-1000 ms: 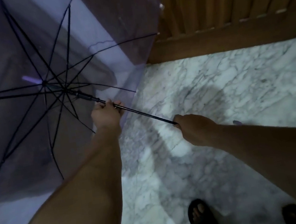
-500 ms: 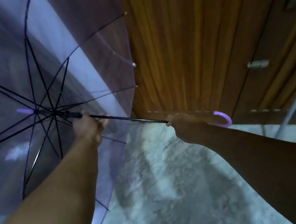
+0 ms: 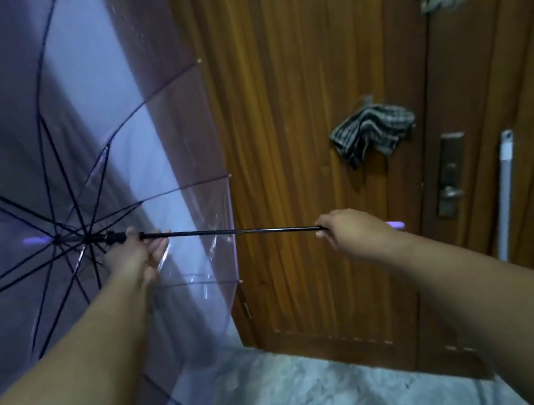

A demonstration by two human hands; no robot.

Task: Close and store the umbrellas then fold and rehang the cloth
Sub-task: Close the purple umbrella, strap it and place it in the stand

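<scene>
A clear purple-tinted umbrella (image 3: 129, 125) is spread open at the left, its black ribs fanning out from the hub. The black shaft (image 3: 238, 230) runs level to the right. My left hand (image 3: 134, 253) grips the shaft by the runner, close to the hub. My right hand (image 3: 349, 230) is closed around the purple handle, whose tip (image 3: 397, 225) pokes out past my fingers. A checked grey cloth (image 3: 371, 131) hangs bunched on the wooden door, above and right of my right hand.
A brown wooden door (image 3: 286, 130) fills the wall ahead, with a metal lock plate and lever (image 3: 448, 175) and a long pale pull bar (image 3: 505, 194) at right. Marble floor (image 3: 305, 401) lies below.
The view has lifted from the floor to the door, bringing the cloth and lock into sight. The umbrella shaft has swung up to level; both hands keep their grip.
</scene>
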